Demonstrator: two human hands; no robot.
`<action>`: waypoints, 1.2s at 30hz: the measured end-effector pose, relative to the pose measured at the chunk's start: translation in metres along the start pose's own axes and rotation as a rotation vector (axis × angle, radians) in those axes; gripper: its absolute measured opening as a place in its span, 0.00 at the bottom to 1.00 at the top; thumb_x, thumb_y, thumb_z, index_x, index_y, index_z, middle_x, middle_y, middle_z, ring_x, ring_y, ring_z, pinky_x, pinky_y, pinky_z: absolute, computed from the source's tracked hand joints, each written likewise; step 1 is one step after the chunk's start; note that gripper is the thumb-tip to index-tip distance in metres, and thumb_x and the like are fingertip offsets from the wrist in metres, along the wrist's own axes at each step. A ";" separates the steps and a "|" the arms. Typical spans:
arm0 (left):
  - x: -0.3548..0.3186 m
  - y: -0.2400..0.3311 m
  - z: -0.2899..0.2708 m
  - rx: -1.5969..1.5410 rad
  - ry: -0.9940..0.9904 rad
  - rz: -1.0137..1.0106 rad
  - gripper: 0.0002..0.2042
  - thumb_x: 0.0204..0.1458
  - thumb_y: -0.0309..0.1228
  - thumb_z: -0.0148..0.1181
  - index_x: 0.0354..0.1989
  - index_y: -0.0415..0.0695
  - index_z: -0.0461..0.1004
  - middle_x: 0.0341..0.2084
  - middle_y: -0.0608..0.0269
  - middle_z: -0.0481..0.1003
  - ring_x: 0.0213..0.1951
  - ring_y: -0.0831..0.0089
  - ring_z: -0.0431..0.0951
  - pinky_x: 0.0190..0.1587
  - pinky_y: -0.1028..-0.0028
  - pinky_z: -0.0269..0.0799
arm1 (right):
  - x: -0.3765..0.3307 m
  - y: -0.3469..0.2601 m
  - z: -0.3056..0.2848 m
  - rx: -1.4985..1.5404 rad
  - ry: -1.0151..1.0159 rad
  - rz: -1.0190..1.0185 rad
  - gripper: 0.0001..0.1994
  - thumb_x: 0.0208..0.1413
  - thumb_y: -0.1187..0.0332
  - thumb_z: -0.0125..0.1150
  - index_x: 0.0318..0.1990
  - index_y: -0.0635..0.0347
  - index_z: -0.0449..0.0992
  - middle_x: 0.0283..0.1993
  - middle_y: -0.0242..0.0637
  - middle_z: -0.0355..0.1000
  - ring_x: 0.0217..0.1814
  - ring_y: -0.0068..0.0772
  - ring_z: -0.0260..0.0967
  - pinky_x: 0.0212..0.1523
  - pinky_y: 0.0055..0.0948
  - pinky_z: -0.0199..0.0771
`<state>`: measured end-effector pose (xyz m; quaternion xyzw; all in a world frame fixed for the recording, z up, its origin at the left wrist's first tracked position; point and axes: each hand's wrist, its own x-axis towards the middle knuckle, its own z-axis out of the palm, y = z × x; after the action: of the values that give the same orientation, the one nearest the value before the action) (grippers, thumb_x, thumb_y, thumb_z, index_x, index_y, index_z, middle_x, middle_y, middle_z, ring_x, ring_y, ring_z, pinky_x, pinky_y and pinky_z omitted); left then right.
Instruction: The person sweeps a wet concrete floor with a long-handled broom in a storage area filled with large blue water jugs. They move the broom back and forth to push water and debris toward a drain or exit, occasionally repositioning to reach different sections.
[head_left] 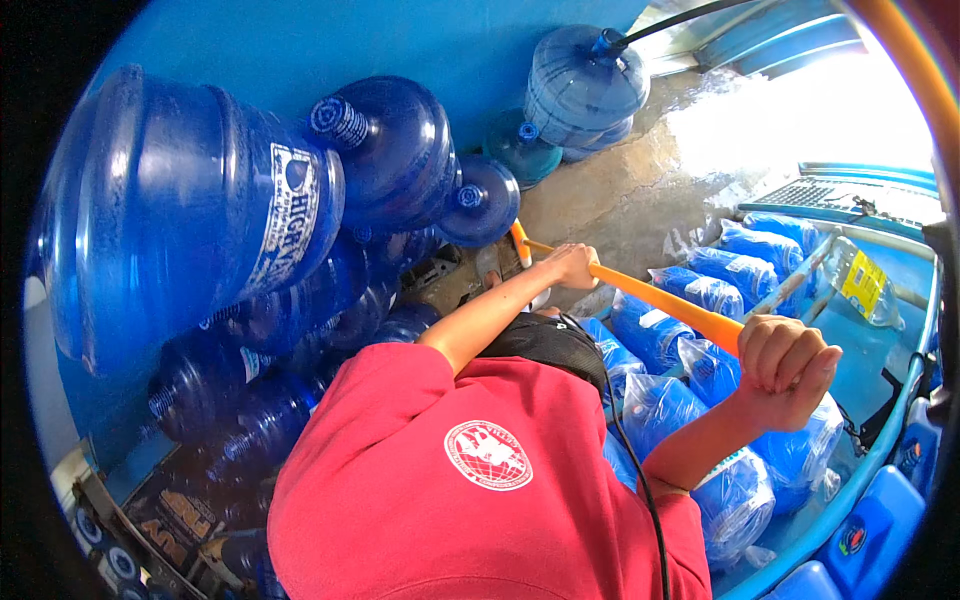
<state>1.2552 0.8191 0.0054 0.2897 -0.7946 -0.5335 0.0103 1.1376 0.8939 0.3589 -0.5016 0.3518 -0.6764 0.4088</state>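
An orange pole (660,302) runs slantwise across the front of my red shirt. My left hand (572,266) is closed around it toward its far end. Nearer the right side, my right hand (785,372) grips its near end in a fist. Beyond my left hand a thinner stick meets a short orange piece (520,244) by the floor. What sits at the pole's lower end is too small to make out.
Large blue water jugs (180,215) are stacked along the left wall. A clear jug (587,85) with a black hose stands at the far side. To my right, plastic-wrapped blue packs (735,490) fill a blue-railed rack, with a clear bottle (862,285). Wet-looking floor (590,205) lies ahead.
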 end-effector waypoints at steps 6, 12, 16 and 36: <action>-0.028 -0.012 0.030 0.107 0.018 -0.156 0.08 0.42 0.35 0.56 0.25 0.46 0.78 0.24 0.49 0.78 0.32 0.51 0.79 0.37 0.55 0.73 | -0.012 0.036 -0.014 0.035 -0.020 0.046 0.25 0.63 0.61 0.44 0.11 0.54 0.56 0.10 0.30 0.55 0.10 0.26 0.54 0.14 0.26 0.54; 0.010 -0.042 0.056 0.139 0.151 -0.191 0.15 0.51 0.46 0.58 0.24 0.48 0.77 0.27 0.55 0.78 0.36 0.53 0.79 0.39 0.57 0.73 | -0.043 0.054 0.005 -0.217 0.036 0.195 0.22 0.56 0.63 0.47 0.12 0.60 0.56 0.11 0.34 0.55 0.11 0.31 0.54 0.16 0.30 0.52; 0.038 -0.051 0.067 0.188 0.183 -0.076 0.14 0.50 0.47 0.61 0.27 0.50 0.78 0.28 0.57 0.78 0.38 0.56 0.79 0.40 0.58 0.73 | -0.053 0.057 0.008 -0.335 0.161 0.111 0.21 0.57 0.65 0.47 0.12 0.61 0.55 0.11 0.34 0.55 0.11 0.31 0.53 0.17 0.30 0.49; 0.009 -0.050 0.000 0.290 -0.038 0.381 0.17 0.51 0.48 0.56 0.24 0.46 0.75 0.25 0.55 0.76 0.33 0.54 0.79 0.35 0.56 0.75 | -0.025 0.051 0.110 -0.535 -0.043 0.181 0.17 0.55 0.71 0.52 0.16 0.61 0.58 0.14 0.39 0.56 0.13 0.44 0.57 0.17 0.39 0.56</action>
<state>1.2703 0.8012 -0.0402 0.1229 -0.9032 -0.4078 0.0541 1.2577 0.8878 0.3315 -0.5726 0.5523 -0.5094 0.3280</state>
